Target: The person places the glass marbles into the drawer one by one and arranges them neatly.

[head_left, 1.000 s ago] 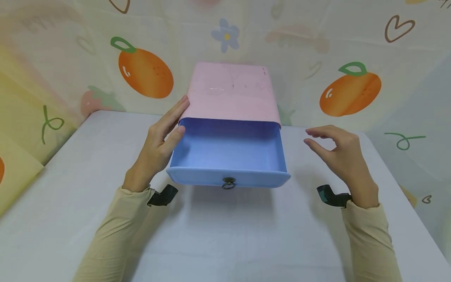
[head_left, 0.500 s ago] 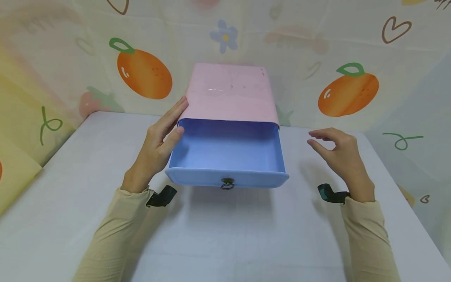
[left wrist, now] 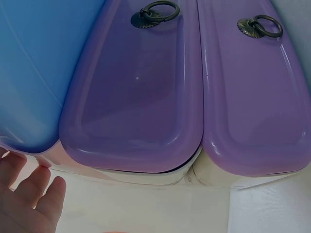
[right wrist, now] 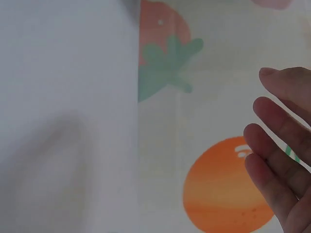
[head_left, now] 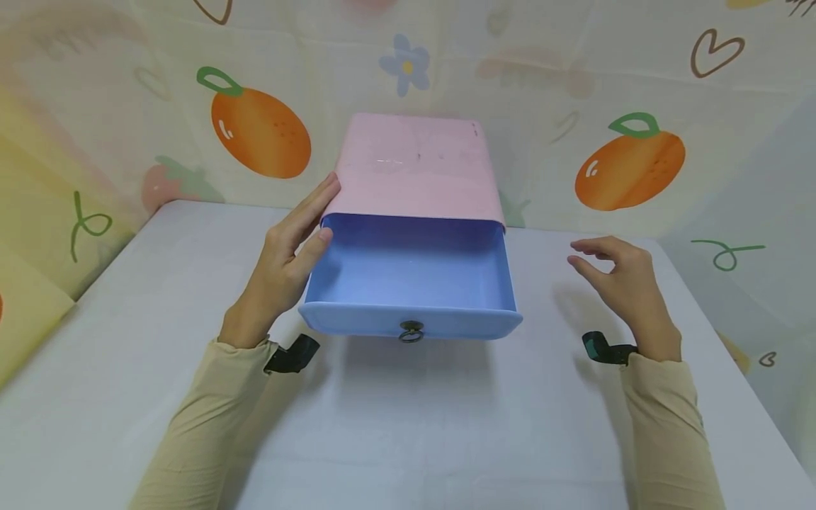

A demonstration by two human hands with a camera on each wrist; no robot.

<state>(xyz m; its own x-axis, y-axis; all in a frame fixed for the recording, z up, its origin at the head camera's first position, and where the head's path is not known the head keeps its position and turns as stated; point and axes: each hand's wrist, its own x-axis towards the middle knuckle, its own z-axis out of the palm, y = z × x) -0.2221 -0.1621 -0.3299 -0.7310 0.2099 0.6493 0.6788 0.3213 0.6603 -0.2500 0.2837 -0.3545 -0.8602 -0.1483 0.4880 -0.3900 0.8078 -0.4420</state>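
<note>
A small drawer cabinet with a pink top (head_left: pixel 417 166) stands toward the back of the table. Its blue top drawer (head_left: pixel 357 320) is pulled out, and a dark metal ring pull (head_left: pixel 411 331) hangs on the front. Nothing lies on the part of the drawer floor that shows. My left hand (head_left: pixel 277 269) rests along the cabinet's left side, fingers extended, thumb by the drawer's edge. Two purple drawers (left wrist: pixel 131 92), each with a ring pull (left wrist: pixel 155 13), show closed in the left wrist view. My right hand (head_left: pixel 627 283) hovers right of the cabinet, fingers loosely bent, holding nothing.
A white cloth covers the table (head_left: pixel 414 439). Behind it hangs a patterned backdrop (head_left: pixel 446 64) printed with oranges, hearts and a flower. Each wrist carries a black camera mount, such as the left mount (head_left: pixel 293 354).
My right hand has drifted a little to the right, away from the cabinet. The left hand and the pulled-out drawer have stayed in place.
</note>
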